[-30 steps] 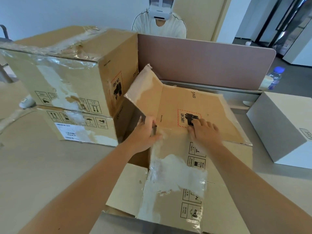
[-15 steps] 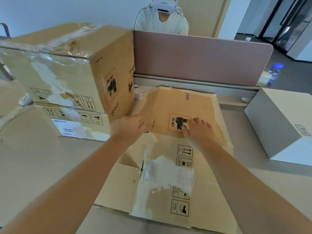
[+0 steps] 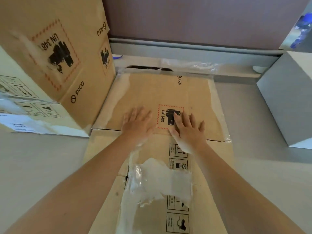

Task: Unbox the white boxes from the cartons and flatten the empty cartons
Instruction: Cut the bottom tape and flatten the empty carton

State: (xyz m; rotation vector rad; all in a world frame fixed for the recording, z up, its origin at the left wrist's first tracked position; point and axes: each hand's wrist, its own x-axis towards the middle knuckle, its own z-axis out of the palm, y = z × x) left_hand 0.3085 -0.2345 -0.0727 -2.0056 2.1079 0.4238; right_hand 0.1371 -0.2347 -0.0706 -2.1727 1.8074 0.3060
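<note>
A flattened brown carton (image 3: 168,92) lies on the table in front of me, with torn clear tape along its middle and edges. My left hand (image 3: 137,123) presses flat on it with straight fingers, just left of the red-bordered UN 3481 label. My right hand (image 3: 187,129) presses flat beside it, fingertips over that label. A white box (image 3: 287,98) stands on the table at the right. Two taped brown cartons (image 3: 55,53) stand stacked at the left, touching the flat carton's left edge.
A mauve desk divider (image 3: 194,19) with a grey rail runs along the back of the grey table (image 3: 40,166). A plastic bottle with a blue cap (image 3: 300,31) shows at the upper right behind the white box.
The raised carton panel has gone down flat onto the table. My left hand let go of the carton's edge and now lies flat beside my right hand. My head has moved closer.
</note>
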